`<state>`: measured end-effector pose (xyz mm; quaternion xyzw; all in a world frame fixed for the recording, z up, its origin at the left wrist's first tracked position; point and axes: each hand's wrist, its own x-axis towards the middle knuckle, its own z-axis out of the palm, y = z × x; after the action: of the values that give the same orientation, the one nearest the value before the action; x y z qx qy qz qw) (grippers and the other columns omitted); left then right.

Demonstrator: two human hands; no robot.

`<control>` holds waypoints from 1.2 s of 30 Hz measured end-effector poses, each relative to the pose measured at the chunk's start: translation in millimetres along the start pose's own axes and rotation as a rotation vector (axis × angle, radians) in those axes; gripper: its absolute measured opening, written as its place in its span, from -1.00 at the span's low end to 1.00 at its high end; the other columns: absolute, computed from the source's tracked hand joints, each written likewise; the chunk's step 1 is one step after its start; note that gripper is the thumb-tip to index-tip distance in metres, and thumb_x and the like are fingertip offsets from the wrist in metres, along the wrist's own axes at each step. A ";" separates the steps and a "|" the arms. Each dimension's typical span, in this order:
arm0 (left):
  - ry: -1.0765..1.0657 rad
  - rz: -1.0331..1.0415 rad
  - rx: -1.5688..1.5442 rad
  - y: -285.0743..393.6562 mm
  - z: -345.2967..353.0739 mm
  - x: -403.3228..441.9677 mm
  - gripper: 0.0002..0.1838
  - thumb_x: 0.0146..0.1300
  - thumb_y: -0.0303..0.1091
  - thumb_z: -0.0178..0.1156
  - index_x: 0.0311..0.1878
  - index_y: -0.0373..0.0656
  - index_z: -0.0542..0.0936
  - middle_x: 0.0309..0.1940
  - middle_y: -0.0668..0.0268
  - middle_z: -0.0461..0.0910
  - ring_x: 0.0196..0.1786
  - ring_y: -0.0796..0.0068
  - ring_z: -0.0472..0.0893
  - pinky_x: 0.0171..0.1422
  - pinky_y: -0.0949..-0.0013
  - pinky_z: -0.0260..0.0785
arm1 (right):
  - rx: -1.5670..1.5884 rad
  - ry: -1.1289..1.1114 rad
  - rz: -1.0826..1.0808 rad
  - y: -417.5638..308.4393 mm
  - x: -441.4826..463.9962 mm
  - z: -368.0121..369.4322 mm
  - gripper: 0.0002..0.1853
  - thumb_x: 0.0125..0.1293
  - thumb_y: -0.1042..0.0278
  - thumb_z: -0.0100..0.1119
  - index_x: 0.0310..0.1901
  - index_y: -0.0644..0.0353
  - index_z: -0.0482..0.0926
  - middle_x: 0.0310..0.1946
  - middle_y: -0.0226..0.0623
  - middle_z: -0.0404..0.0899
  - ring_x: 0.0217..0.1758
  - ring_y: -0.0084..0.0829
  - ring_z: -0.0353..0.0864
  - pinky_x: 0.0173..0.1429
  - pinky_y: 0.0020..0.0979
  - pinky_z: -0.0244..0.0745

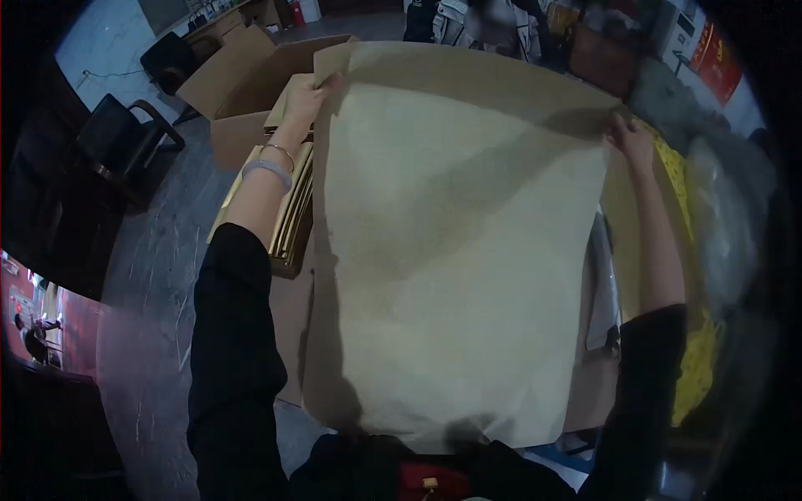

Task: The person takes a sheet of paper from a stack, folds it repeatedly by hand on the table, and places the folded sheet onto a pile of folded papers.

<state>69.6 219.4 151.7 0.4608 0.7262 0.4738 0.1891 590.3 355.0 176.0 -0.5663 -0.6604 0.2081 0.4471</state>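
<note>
A large sheet of brown paper [451,234] is spread out in front of me, its near edge close to my body. My left hand [311,102] grips its far left corner, fingers closed on the edge. At the far right corner, my right hand [631,142] pinches the same sheet. Just left of the paper lies a stack of folded, gold-brown flat pieces [294,213], partly under my left forearm. The sheet hides most of the surface beneath it.
An open cardboard box [238,83] stands at the back left. Black chairs [125,138] are on the left. Yellow material [693,367] and clear plastic [723,225] lie to the right. Across from me, a person [493,25] is partly visible.
</note>
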 end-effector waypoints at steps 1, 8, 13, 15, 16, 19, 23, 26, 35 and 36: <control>-0.008 0.010 0.065 4.7 -0.6 2.5 -0.46 0.12 0.08 0.31 -0.06 -0.23 0.60 -0.23 0.34 0.60 -0.23 0.54 0.56 -0.23 0.41 0.39 | 0.194 -0.010 0.048 -1.2 7.2 -4.0 -0.60 0.30 0.12 0.18 -0.19 0.41 0.56 -0.43 -0.22 0.65 -0.41 -0.51 0.66 -0.33 -0.52 0.58; 0.012 0.093 -0.385 32.5 -2.3 -14.3 -0.57 0.09 -0.01 0.37 -0.23 -0.23 0.66 -0.38 0.44 0.60 -0.34 0.64 0.51 -0.31 0.45 0.37 | 0.169 -0.018 -0.015 -21.6 25.1 -31.4 -0.61 0.29 0.12 0.20 -0.13 0.36 0.57 -0.34 -0.25 0.64 -0.35 -0.55 0.63 -0.24 -0.53 0.58; 0.012 0.106 -0.166 28.6 -9.9 -9.1 -0.48 0.10 0.08 0.32 -0.15 -0.25 0.63 -0.30 0.41 0.61 -0.26 0.60 0.56 -0.20 0.44 0.41 | -0.035 0.004 -0.242 0.0 33.8 -39.5 -0.63 0.28 0.12 0.21 -0.12 0.32 0.59 -0.33 -0.29 0.65 -0.33 -0.56 0.63 -0.20 -0.53 0.58; -0.028 0.160 -0.191 18.8 -13.2 1.4 -0.39 0.11 0.17 0.28 -0.09 -0.26 0.59 -0.23 0.38 0.61 -0.21 0.58 0.57 -0.13 0.43 0.42 | -0.023 -0.010 -0.193 -10.0 23.9 -40.7 -0.64 0.28 0.11 0.21 -0.11 0.29 0.60 -0.33 -0.30 0.65 -0.32 -0.56 0.63 -0.19 -0.53 0.57; 0.005 0.194 -0.136 16.6 -14.4 5.6 -0.35 0.07 0.23 0.27 -0.16 -0.30 0.62 -0.31 0.38 0.62 -0.27 0.59 0.56 -0.20 0.42 0.41 | -0.076 -0.010 -0.222 -11.6 24.9 -39.1 -0.63 0.29 0.10 0.19 -0.08 0.26 0.60 -0.33 -0.30 0.65 -0.31 -0.56 0.64 -0.18 -0.53 0.57; 0.066 0.213 -0.033 5.3 -15.3 25.1 -0.27 0.03 0.33 0.24 -0.23 -0.34 0.64 -0.39 0.36 0.62 -0.34 0.59 0.56 -0.26 0.41 0.41 | -0.149 -0.006 -0.345 -7.8 37.0 -27.3 -0.62 0.31 0.07 0.16 -0.03 0.21 0.60 -0.33 -0.30 0.66 -0.29 -0.56 0.64 -0.16 -0.51 0.57; 0.122 0.042 0.062 39.7 -12.5 0.2 -0.30 0.09 0.29 0.21 -0.26 -0.33 0.64 -0.39 0.35 0.62 -0.33 0.55 0.58 -0.26 0.38 0.42 | 0.049 0.006 -0.208 -41.8 12.6 -22.0 -0.59 0.31 0.05 0.14 0.02 0.19 0.58 -0.31 -0.31 0.66 -0.24 -0.57 0.63 -0.13 -0.51 0.57; 0.002 -0.026 -0.112 28.6 -9.6 -7.4 -0.37 0.14 0.20 0.23 -0.01 -0.22 0.59 -0.15 0.32 0.60 -0.07 0.51 0.57 0.00 0.36 0.42 | -0.058 -0.057 -0.144 -26.5 12.1 -24.4 -0.58 0.30 0.04 0.16 0.03 0.18 0.57 -0.30 -0.34 0.67 -0.22 -0.58 0.62 -0.09 -0.50 0.56; -0.121 0.369 0.125 -23.7 -15.6 -103.0 -0.62 0.19 -0.15 0.29 -0.10 -0.29 0.60 -0.33 0.31 0.66 -0.29 0.53 0.61 -0.16 0.43 0.43 | 0.127 -0.211 -0.019 26.8 -107.3 -38.6 -0.77 0.22 0.39 0.16 -0.14 0.30 0.64 -0.23 -0.30 0.64 -0.15 -0.54 0.61 0.03 -0.50 0.49; -0.128 0.362 0.124 -27.8 -16.9 -116.5 -0.62 0.19 -0.15 0.29 -0.10 -0.29 0.60 -0.33 0.31 0.66 -0.29 0.53 0.61 -0.16 0.43 0.43 | 0.124 -0.214 -0.011 35.2 -119.0 -41.2 -0.77 0.22 0.39 0.16 -0.14 0.30 0.64 -0.23 -0.30 0.64 -0.15 -0.54 0.61 0.03 -0.50 0.49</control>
<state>102.7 108.3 116.9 0.6240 0.6458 0.4240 0.1178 639.2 243.9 127.5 -0.5087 -0.6933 0.3054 0.4091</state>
